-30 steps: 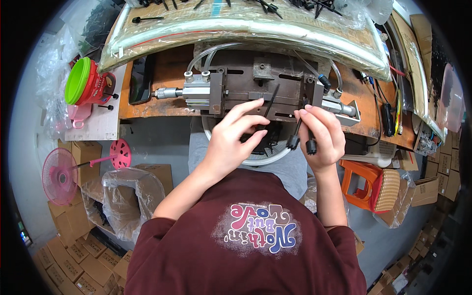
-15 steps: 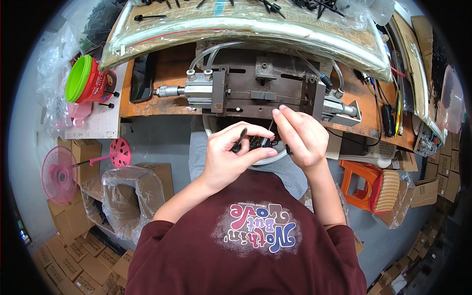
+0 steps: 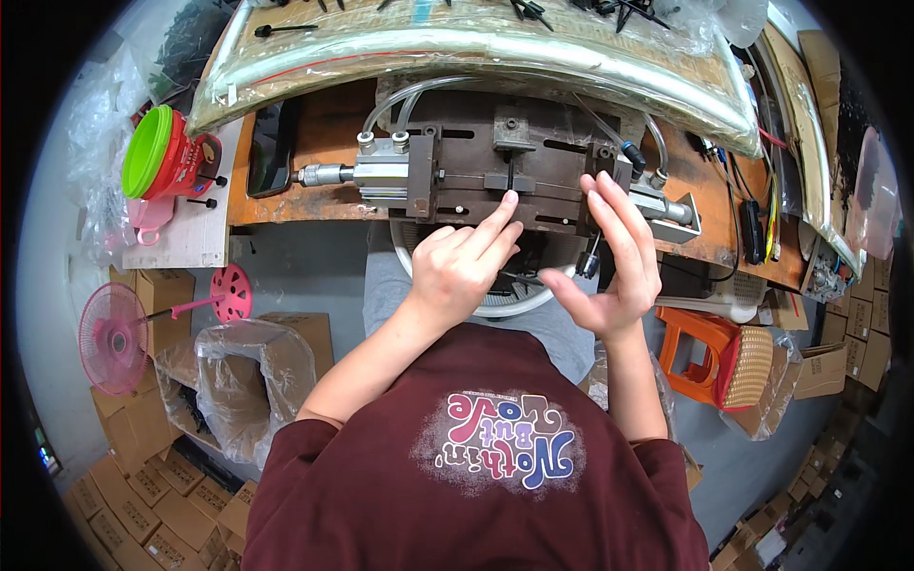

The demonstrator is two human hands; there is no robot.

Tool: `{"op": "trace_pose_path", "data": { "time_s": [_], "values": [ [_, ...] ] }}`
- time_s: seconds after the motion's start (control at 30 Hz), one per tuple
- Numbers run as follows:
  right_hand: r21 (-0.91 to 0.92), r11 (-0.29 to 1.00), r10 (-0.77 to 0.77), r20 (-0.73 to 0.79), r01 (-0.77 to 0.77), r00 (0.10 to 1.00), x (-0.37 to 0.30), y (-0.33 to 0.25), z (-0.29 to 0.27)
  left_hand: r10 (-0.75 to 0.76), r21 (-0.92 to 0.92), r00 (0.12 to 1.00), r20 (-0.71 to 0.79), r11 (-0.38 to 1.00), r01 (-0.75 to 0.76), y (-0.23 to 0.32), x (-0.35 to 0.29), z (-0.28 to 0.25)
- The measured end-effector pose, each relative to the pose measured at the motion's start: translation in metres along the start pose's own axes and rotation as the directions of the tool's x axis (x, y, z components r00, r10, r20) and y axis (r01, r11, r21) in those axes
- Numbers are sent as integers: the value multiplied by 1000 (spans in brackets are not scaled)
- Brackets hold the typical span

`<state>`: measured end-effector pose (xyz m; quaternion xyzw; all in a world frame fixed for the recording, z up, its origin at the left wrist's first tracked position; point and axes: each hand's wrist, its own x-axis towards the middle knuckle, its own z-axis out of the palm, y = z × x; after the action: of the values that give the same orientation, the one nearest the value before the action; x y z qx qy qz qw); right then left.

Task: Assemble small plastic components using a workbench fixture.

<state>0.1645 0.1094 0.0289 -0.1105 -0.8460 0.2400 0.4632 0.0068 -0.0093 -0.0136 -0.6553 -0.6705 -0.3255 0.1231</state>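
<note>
My left hand [image 3: 459, 271] reaches to the middle of a dark metal clamping fixture [image 3: 562, 176]. Its index fingertip meets the near end of a thin black rod [image 3: 511, 175] lying across the small centre block; the thumb is hidden beneath. To its right, my right hand [image 3: 619, 262] is open, fingers stretched upward and thumb apart. A second black rod with a thicker lower end [image 3: 589, 261] shows upright in the gap between that thumb and the fingers; I cannot tell whether it is touched. Below the hands, a round white basket [image 3: 522, 306] on my lap contains dark pieces.
Air cylinders flank the fixture, one at left [image 3: 383, 174], one at right [image 3: 657, 205], with clear hoses. A plastic-wrapped board [image 3: 476, 48] carries black rods behind. At left stand a red-and-green bucket [image 3: 157, 157] and pink fan [image 3: 116, 338]; at right, an orange stool [image 3: 690, 352].
My left hand has turned palm down and moved forward to the centre block, where a black rod now lies. My right hand has shifted right and spread its fingers.
</note>
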Motion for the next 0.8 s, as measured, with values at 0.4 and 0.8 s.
{"op": "trace_pose_path", "data": {
  "time_s": [0.4, 0.8],
  "values": [
    [94, 988, 124, -10, -122, 992, -11, 1, -8, -3, 45, 999, 45, 999, 1, -3, 11, -4],
    [-160, 986, 66, 120, -46, 991, -13, -9, -6, -3, -3, 1000, 30, 1000, 3, -5, 10, -6]
  ]
}}
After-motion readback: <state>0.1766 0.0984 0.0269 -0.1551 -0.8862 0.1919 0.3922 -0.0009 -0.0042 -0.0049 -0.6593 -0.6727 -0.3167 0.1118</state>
